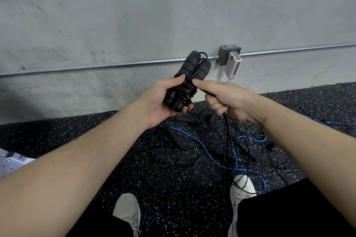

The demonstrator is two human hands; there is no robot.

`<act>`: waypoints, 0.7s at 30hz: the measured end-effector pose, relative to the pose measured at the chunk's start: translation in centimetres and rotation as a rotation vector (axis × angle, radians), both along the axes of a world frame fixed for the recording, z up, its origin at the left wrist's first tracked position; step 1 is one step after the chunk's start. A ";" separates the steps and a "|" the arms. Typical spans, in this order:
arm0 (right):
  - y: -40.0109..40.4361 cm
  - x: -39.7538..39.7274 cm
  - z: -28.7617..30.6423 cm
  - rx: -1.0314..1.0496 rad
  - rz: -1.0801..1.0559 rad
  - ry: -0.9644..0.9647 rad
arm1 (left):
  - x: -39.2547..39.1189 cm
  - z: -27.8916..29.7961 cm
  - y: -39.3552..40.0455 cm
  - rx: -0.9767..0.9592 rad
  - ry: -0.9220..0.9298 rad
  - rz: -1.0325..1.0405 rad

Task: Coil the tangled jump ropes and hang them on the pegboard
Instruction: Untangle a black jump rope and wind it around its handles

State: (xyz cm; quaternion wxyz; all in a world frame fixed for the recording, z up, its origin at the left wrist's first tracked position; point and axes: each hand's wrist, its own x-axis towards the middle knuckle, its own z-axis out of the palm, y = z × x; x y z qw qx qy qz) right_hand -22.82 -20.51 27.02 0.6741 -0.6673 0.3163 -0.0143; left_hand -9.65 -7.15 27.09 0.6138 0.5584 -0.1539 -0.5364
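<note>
My left hand (pixel 156 102) grips a black jump rope bundle (pixel 189 81): two foam handles side by side with black cord wound several times around their lower half. My right hand (pixel 225 98) pinches the free cord (pixel 228 132) right beside the wraps, and the cord hangs down from the fist toward the floor. Below lies a tangle of jump ropes (pixel 221 150), black cords, a blue cord and beaded black handles, spread over the speckled floor. A corner of the white pegboard (pixel 9 163) shows at the left edge.
A concrete wall with a metal conduit (pixel 115 65) and an outlet box holding a white charger (pixel 234 64) stands just behind the bundle. My two white shoes (pixel 128 211) rest on the black rubber floor; rope loops lie over the right shoe (pixel 242 184).
</note>
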 end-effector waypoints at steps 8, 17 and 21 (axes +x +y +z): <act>0.6 0.0 -0.2 -0.115 -0.067 0.019 | -0.6 -0.2 -0.2 0.123 0.030 -0.008; 0.7 -0.3 0.2 -0.200 -0.006 -0.033 | -0.4 0.0 -0.4 0.113 -0.121 0.002; 0.7 -0.2 -0.1 -0.270 0.001 -0.035 | -0.1 0.2 -0.3 0.105 -0.143 0.012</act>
